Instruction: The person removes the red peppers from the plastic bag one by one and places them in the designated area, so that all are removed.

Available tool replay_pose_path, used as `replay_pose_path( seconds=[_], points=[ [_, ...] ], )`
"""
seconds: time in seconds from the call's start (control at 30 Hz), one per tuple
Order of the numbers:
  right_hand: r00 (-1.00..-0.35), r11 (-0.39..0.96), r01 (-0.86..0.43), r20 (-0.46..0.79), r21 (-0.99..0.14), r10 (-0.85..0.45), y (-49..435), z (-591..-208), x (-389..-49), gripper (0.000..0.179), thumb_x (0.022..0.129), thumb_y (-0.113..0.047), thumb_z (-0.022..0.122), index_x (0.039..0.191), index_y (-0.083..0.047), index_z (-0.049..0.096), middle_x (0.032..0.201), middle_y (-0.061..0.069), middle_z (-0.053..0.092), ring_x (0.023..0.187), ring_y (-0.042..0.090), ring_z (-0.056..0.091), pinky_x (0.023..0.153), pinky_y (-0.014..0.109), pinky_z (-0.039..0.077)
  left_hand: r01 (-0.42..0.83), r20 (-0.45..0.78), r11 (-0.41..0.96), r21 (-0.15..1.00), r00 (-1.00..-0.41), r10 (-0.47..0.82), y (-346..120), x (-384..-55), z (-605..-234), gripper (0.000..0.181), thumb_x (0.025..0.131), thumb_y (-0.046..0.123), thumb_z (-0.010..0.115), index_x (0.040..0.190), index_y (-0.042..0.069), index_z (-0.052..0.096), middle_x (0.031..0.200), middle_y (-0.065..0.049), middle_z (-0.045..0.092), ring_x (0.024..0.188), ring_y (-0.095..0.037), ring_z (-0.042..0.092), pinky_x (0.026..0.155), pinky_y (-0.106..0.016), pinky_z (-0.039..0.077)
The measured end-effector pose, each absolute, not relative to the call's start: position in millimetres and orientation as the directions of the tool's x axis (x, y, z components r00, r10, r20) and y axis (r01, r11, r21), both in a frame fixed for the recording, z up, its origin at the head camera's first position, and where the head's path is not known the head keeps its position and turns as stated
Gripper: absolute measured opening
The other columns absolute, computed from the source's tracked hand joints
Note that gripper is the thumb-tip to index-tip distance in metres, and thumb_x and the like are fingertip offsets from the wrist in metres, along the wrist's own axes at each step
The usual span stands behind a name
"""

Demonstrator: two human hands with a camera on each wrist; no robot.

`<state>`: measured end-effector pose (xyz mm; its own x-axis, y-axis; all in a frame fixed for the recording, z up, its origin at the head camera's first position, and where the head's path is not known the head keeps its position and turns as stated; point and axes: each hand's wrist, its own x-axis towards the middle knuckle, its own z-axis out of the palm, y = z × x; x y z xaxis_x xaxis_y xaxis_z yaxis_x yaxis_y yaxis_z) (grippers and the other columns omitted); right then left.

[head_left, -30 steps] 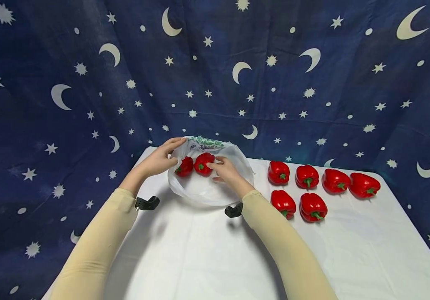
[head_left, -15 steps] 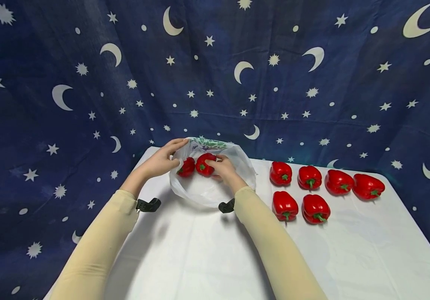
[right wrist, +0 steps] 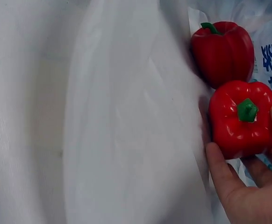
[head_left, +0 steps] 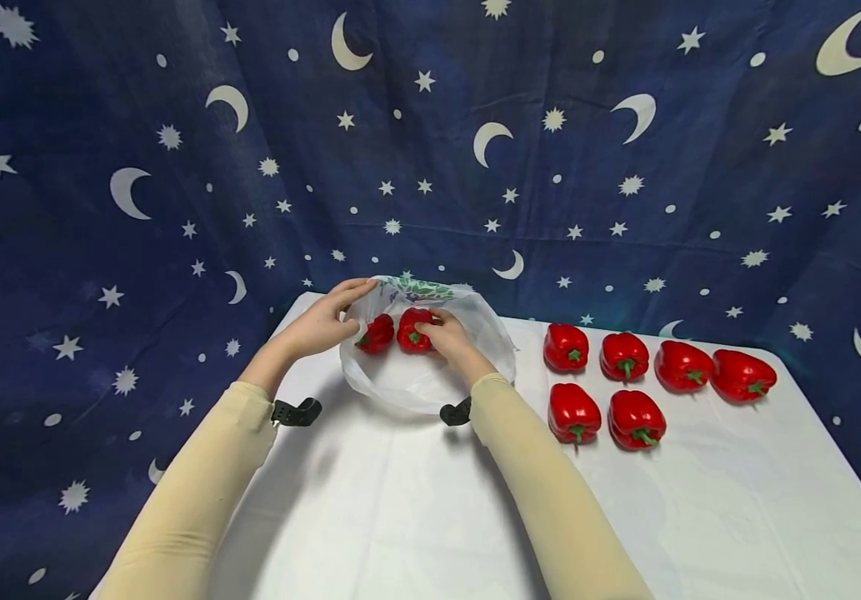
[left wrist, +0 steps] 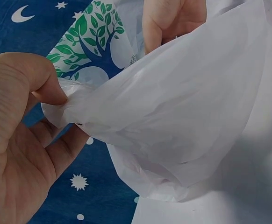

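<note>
A white plastic bag (head_left: 415, 387) with a green tree print lies open on the white table (head_left: 430, 517). My left hand (head_left: 351, 300) pinches the bag's left rim between thumb and fingers and holds it up, as the left wrist view shows on the bag (left wrist: 182, 107) at my left hand (left wrist: 63, 112). Inside the bag my right hand (head_left: 430, 325) grips a red bell pepper (head_left: 409, 327). It sits beside a second pepper (head_left: 377, 333). The right wrist view shows my right hand (right wrist: 246, 137) round the held pepper (right wrist: 241, 112), touching the other pepper (right wrist: 222, 51).
Several more red peppers (head_left: 565, 346) lie in two rows on the table to the right of the bag. A dark blue cloth with moons and stars (head_left: 175, 208) hangs behind and drapes at the left. The table's front half is bare white cloth.
My right hand has carried its pepper a little left, deeper into the bag, against the second pepper. The left hand has kept its pinch on the rim.
</note>
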<state>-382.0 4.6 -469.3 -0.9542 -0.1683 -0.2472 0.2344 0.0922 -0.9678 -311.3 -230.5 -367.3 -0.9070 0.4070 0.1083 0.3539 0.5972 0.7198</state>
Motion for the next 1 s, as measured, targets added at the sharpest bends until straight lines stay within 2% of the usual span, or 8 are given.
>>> replay_pose_path(
  seconds=[0.13,0.27,0.4,0.5,0.6,0.77,1.0],
  points=[
    [-0.945,0.062,0.242,-0.249,-0.968,-0.210,12,-468,-382,0.060,0.099,-0.014,0.064,0.155,-0.010,0.044,0.154,0.016,0.043,0.132,0.033,0.051,0.096,0.046,0.053,0.358,0.103,0.603,0.713,-0.904,0.414,-232,-312,-367,0.073,0.094,0.001,0.052,0.162,0.021,0.034,0.164,0.000,0.026,0.145,-0.028,0.033,0.109,-0.054,0.037],
    [-0.935,0.053,0.255,-0.260,-0.966,-0.242,22,-466,-382,0.055,0.096,-0.011,0.061,0.150,-0.010,0.051,0.151,0.015,0.046,0.125,0.032,0.055,0.096,0.047,0.053,0.365,0.105,0.606,0.707,-0.902,0.420,-232,-311,-367,0.073,0.094,0.001,0.052,0.162,0.020,0.033,0.165,-0.001,0.026,0.145,-0.029,0.033,0.107,-0.054,0.038],
    [-0.928,0.109,0.258,-0.278,-0.960,-0.248,30,-463,-381,0.053,0.093,-0.013,0.059,0.146,-0.011,0.055,0.144,0.014,0.052,0.116,0.030,0.058,0.093,0.045,0.054,0.369,0.108,0.608,0.703,-0.900,0.422,-232,-310,-366,0.073,0.094,0.001,0.052,0.162,0.020,0.034,0.164,-0.001,0.027,0.142,-0.027,0.035,0.103,-0.051,0.040],
    [-0.922,0.162,0.256,-0.291,-0.953,-0.256,35,-462,-380,0.053,0.094,-0.016,0.059,0.146,-0.012,0.056,0.143,0.013,0.053,0.118,0.029,0.057,0.092,0.044,0.054,0.366,0.105,0.609,0.704,-0.901,0.420,-232,-309,-366,0.073,0.093,0.001,0.052,0.162,0.020,0.034,0.164,-0.001,0.027,0.143,-0.027,0.035,0.103,-0.051,0.039],
    [-0.910,0.187,0.259,-0.304,-0.948,-0.282,35,-460,-379,0.057,0.094,-0.021,0.064,0.149,-0.012,0.051,0.146,0.012,0.050,0.125,0.031,0.054,0.094,0.046,0.054,0.365,0.105,0.612,0.701,-0.903,0.417,-232,-308,-367,0.073,0.093,0.001,0.052,0.162,0.020,0.034,0.164,0.000,0.028,0.145,-0.027,0.033,0.107,-0.052,0.038],
    [-0.901,0.246,0.232,-0.303,-0.941,-0.310,30,-458,-375,0.080,0.090,-0.031,0.076,0.158,-0.012,0.038,0.150,0.014,0.045,0.128,0.032,0.052,0.095,0.047,0.054,0.366,0.106,0.610,0.703,-0.902,0.419,-232,-307,-367,0.073,0.094,0.001,0.053,0.162,0.020,0.033,0.164,0.000,0.027,0.144,-0.028,0.034,0.104,-0.053,0.039],
    [-0.916,0.267,0.183,-0.263,-0.946,-0.304,23,-462,-373,0.084,0.085,-0.020,0.081,0.158,-0.013,0.039,0.148,0.017,0.045,0.121,0.034,0.055,0.086,0.045,0.057,0.363,0.095,0.613,0.702,-0.900,0.425,-232,-307,-368,0.073,0.095,0.001,0.051,0.162,0.021,0.032,0.165,-0.001,0.026,0.144,-0.030,0.033,0.103,-0.052,0.039]
  ],
)
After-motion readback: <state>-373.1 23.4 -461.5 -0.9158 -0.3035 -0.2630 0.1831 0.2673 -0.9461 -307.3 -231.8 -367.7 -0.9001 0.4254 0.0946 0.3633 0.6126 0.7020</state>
